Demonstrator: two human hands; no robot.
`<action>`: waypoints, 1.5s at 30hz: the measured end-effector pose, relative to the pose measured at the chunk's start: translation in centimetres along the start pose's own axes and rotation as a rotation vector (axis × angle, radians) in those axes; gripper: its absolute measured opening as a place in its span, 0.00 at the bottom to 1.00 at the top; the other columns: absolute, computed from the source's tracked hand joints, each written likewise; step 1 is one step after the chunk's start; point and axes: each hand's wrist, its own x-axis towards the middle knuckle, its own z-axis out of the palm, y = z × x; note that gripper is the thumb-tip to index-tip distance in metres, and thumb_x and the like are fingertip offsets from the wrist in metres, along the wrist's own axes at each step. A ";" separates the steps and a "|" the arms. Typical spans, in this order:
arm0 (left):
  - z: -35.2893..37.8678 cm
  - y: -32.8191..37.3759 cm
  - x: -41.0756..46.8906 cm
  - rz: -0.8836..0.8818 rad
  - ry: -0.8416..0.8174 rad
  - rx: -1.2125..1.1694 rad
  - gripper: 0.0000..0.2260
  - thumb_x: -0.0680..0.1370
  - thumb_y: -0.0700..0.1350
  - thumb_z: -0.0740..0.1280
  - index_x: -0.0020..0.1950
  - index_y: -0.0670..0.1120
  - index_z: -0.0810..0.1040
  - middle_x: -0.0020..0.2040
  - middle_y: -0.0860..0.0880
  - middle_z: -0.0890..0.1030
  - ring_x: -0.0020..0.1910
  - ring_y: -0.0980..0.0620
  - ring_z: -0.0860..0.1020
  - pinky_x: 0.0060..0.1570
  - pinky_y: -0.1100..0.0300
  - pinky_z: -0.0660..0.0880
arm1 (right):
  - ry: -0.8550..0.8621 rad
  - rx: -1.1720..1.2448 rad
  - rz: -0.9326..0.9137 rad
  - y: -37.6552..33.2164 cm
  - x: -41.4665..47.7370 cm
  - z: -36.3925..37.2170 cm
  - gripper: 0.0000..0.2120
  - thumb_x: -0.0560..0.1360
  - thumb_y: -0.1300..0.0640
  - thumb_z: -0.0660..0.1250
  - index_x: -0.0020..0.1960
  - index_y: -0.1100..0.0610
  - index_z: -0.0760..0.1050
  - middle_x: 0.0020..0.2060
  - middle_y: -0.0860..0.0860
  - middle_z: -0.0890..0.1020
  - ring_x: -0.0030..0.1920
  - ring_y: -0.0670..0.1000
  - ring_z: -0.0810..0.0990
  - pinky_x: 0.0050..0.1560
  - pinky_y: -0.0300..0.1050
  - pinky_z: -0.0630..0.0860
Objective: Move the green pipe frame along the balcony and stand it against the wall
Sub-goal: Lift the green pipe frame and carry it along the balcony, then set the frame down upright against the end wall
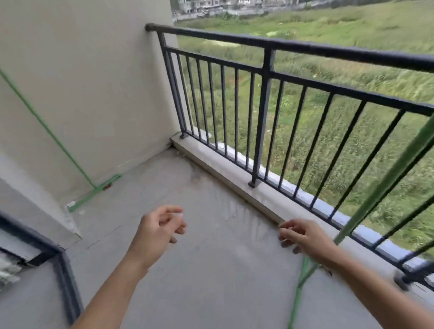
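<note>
While both hands hover empty over the floor (215, 275), the entry reads as follows.

Frame (384, 183): thin green pipework at the right, leaning against the railing (305, 46). One long pipe runs from the upper right edge down behind the right wrist; its lower members reach the floor near the bottom of the view. Its top is out of frame, and how its parts join is blurred.

Second green piece (50, 135): a slim pole with a cross foot, already leaning on the wall (97, 82) at the left, foot on the floor by the corner. Whether it belongs to the same frame cannot be told.

Left hand (156, 230): fingers loosely curled, part open, holding nothing, well apart from any pipe.

Right hand (304, 237): fingers spread and slightly bent, holding nothing, near the leaning pipe but not touching it.

Handling, judged: likely light, being slender tube, and stiff enough to lift by one member, though long and prone to swing or flex. The smooth painted surface may slip in a loose grasp. Best taken with two hands spaced along the long pipe, the right hand at the nearest stretch and the left lower down, keeping the feet clear of the railing bars.
</note>
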 end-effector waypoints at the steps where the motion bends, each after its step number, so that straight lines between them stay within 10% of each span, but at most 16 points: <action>1: -2.3 -2.2 -1.0 -0.059 0.062 -0.031 0.06 0.77 0.40 0.65 0.51 0.46 0.79 0.39 0.45 0.85 0.40 0.46 0.83 0.36 0.55 0.76 | -0.043 0.034 0.006 -0.8 -0.1 1.7 0.03 0.77 0.60 0.67 0.49 0.57 0.80 0.39 0.54 0.87 0.37 0.50 0.87 0.35 0.45 0.78; 11: -16.0 -16.9 -9.0 -0.516 0.508 -0.351 0.04 0.77 0.32 0.63 0.47 0.38 0.77 0.29 0.43 0.82 0.22 0.54 0.80 0.19 0.64 0.72 | -0.246 0.051 0.044 -7.2 6.3 14.1 0.05 0.77 0.61 0.68 0.49 0.58 0.82 0.40 0.56 0.89 0.40 0.54 0.88 0.40 0.48 0.77; 27: -35.6 -17.5 12.7 -0.450 0.786 -0.422 0.05 0.77 0.36 0.64 0.48 0.42 0.80 0.35 0.43 0.85 0.37 0.42 0.82 0.31 0.55 0.76 | -0.455 0.001 -0.109 -29.5 30.8 36.5 0.05 0.77 0.60 0.67 0.50 0.57 0.81 0.40 0.54 0.88 0.41 0.52 0.88 0.40 0.48 0.79; 45: -68.0 -18.3 45.9 -0.274 0.565 -0.269 0.06 0.77 0.38 0.65 0.51 0.41 0.80 0.42 0.37 0.85 0.40 0.44 0.83 0.36 0.54 0.76 | -0.275 0.143 -0.095 -50.1 49.4 60.1 0.06 0.78 0.63 0.66 0.50 0.56 0.81 0.40 0.54 0.89 0.41 0.52 0.88 0.42 0.50 0.79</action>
